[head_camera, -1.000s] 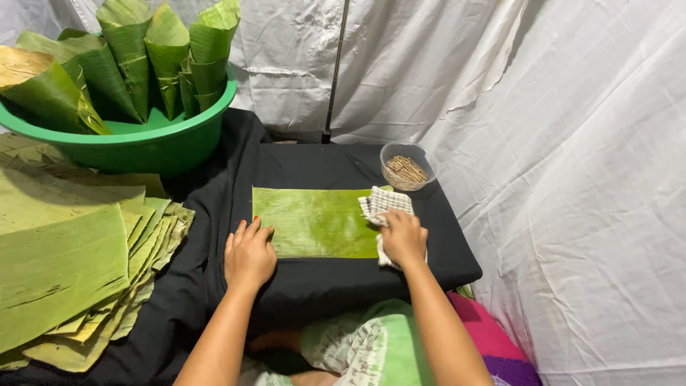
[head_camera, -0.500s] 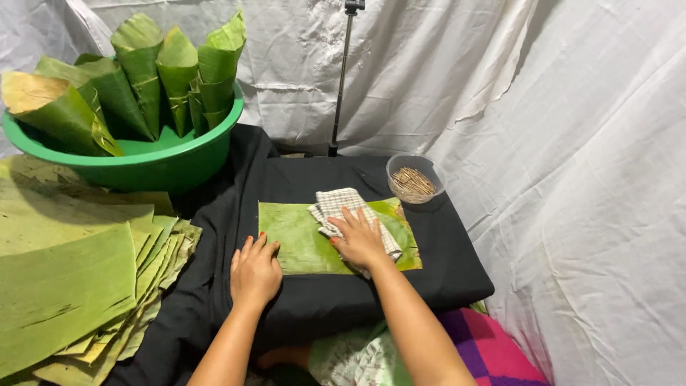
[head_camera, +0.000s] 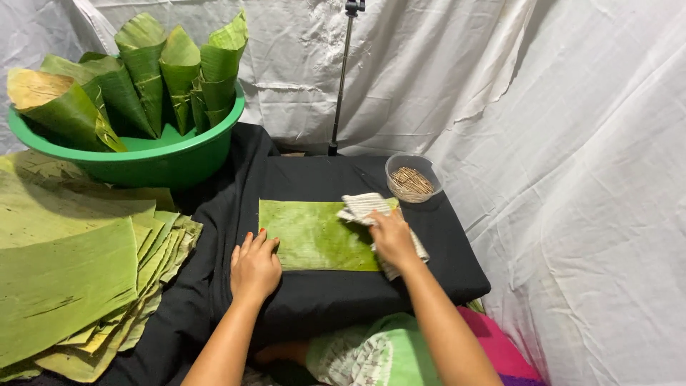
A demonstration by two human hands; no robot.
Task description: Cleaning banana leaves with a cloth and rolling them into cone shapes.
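A rectangular green banana leaf piece (head_camera: 314, 234) lies flat on a black-draped table (head_camera: 443, 271). My left hand (head_camera: 254, 266) rests flat with fingers together at the leaf's near left corner, pinning it. My right hand (head_camera: 391, 238) presses a checked white cloth (head_camera: 366, 207) onto the leaf's right end; part of the cloth hangs out under the palm toward the table edge.
A small clear bowl of short wooden sticks (head_camera: 411, 180) stands at the table's back right. A green basin (head_camera: 143, 161) holding several rolled leaf cones (head_camera: 153, 68) sits at back left. A stack of cut leaves (head_camera: 78, 271) lies to the left. A thin stand pole (head_camera: 341, 78) rises behind, against white sheets.
My right hand slid the cloth left across the leaf, then back toward its right end. My left hand stayed at the leaf's left edge.
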